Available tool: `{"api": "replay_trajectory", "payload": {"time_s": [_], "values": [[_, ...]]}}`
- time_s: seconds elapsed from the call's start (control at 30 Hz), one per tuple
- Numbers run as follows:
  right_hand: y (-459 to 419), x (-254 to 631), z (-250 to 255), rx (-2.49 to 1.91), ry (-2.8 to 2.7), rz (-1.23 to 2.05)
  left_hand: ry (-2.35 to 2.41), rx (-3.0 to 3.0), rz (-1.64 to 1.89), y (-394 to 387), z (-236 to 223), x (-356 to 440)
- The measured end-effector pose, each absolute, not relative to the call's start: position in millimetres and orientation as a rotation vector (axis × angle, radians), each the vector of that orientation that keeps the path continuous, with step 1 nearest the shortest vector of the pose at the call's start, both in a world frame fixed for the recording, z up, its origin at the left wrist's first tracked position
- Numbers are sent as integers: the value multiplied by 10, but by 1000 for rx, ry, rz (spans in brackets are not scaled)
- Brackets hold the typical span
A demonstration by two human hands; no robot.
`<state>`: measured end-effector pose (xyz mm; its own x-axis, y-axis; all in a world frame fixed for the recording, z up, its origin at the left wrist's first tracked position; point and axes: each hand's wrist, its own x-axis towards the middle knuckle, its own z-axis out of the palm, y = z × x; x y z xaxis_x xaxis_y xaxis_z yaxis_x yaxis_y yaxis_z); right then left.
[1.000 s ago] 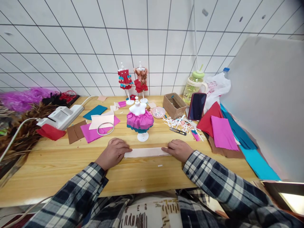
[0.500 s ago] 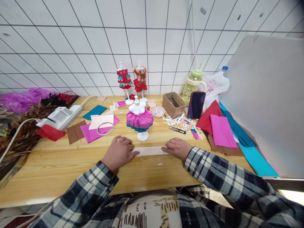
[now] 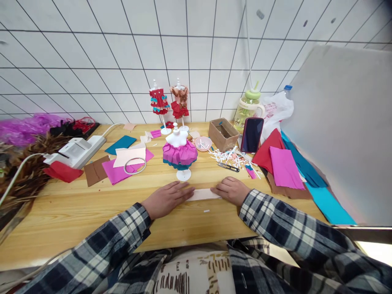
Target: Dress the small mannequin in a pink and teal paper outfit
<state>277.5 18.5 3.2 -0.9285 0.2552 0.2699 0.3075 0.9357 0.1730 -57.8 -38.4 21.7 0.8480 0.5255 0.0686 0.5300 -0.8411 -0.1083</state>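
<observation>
Head-worn view, looking forward and down

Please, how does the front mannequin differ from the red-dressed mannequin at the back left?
The front mannequin wears a puffy magenta skirt with teal below, while the red-dressed mannequin has red, with blue bows.
The front mannequin's white shoulders and chest are bare; the red-dressed mannequin's chest is covered.
The front mannequin stands nearer to the person, the red-dressed mannequin near the tiled wall.
Both stand upright on white bases.
</observation>
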Motion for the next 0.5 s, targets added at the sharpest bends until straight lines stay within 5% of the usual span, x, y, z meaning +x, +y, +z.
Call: {"api": "replay_trajectory", "payload": {"time_s": [0.5], "values": [[-335,2194,740,-991,-2794,250,-848,-2995,39,-339,209,-560]]}}
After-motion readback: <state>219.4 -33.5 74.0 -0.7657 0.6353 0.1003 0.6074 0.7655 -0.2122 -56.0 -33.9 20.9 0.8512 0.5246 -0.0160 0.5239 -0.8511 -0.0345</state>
